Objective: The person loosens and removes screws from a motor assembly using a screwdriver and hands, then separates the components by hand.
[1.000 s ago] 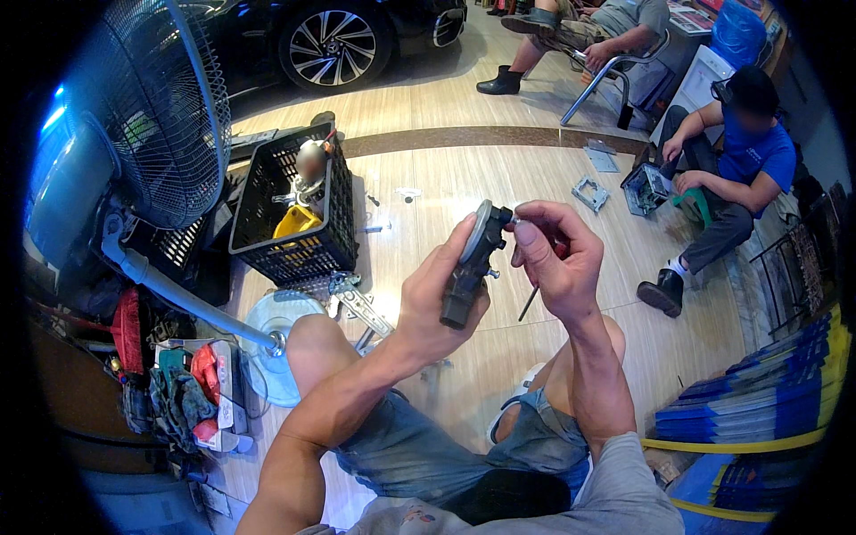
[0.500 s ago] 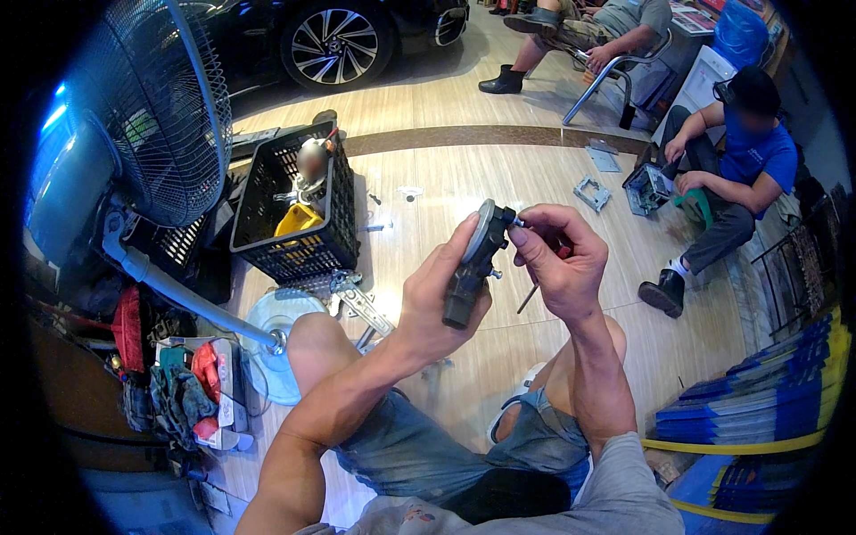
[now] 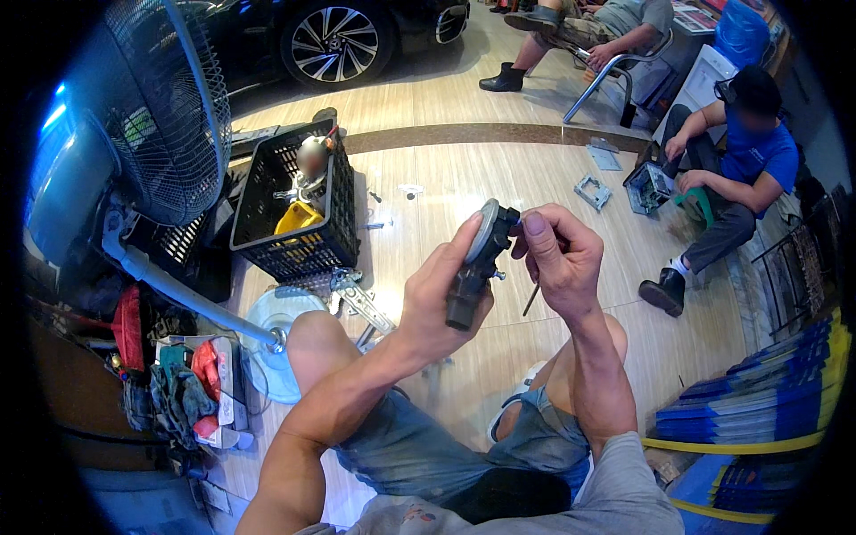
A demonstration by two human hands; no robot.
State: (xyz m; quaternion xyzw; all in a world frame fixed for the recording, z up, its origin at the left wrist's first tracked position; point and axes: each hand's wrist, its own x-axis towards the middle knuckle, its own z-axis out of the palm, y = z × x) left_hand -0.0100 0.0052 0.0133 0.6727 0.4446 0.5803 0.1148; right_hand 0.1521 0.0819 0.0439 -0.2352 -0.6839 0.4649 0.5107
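Observation:
My left hand [image 3: 443,290] is closed round a black fitting [image 3: 481,260] with a flat, round grey disc on one side and a tube-like lower end. The fitting is held tilted above my knees, and a small silver bolt [image 3: 499,275] juts from its side. Just right of its upper end, my right hand [image 3: 563,259] is closed with the thumb pressed to the bent index finger. A thin tool with a dark shaft [image 3: 531,300], probably a screwdriver, is tucked in that hand, shaft pointing down; a bit of red shows at the fingers. Whatever lies between the fingertips is hidden.
A black crate [image 3: 299,209] with metal and yellow parts stands ahead left, beside a standing fan [image 3: 152,116]. Metal brackets [image 3: 361,303] lie near my left knee. A person in blue [image 3: 758,160] handles a metal box at right. Stacked blue sheets [image 3: 749,392] lie nearer; a car is parked behind.
My right thumb has straightened and lifted, and the right fingertips have shifted slightly at the fitting's upper end. The fitting has barely moved in my left hand.

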